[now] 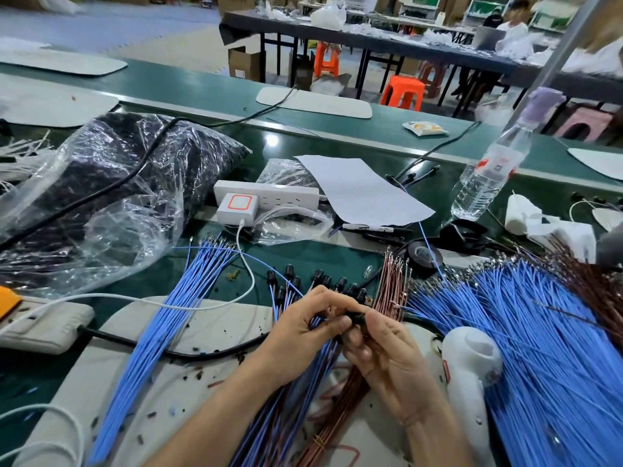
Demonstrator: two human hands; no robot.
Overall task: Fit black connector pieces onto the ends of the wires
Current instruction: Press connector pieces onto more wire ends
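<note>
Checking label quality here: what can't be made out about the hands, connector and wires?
- Head view: black connector mostly covered by fingers of left hand and right hand; whether the wire is seated is hidden.
- Head view: contents of plastic bag blurred by crinkled film.
- Head view: blue wire bundle cut off by right and bottom edges.
- Head view: bottle label too blurred to read.

Green table (188, 85) bearing a white power strip (269, 193) beside a sheet of paper (364, 190), a clear water bottle (488, 176) and a black tape roll (424, 256); orange stools (403, 92) beyond.
</note>
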